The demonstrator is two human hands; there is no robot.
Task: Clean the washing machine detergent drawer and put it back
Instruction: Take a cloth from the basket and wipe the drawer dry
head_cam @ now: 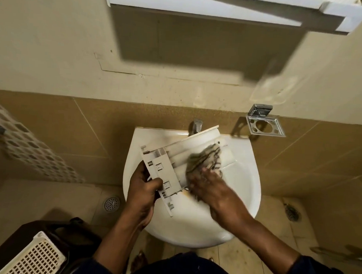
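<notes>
Left hand (142, 188) clamps the drawer (175, 155) over the sink (243, 180); right hand (210, 185), blurred, seems pressed flat on a rag (204, 158) atop it.

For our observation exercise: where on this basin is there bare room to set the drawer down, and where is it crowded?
Bare: the sink on its right, between cloth and rim, and the near bowl between both forearms. Crowded: left and back, where the left hand grips the detergent drawer and the right hand presses the cloth.
</notes>
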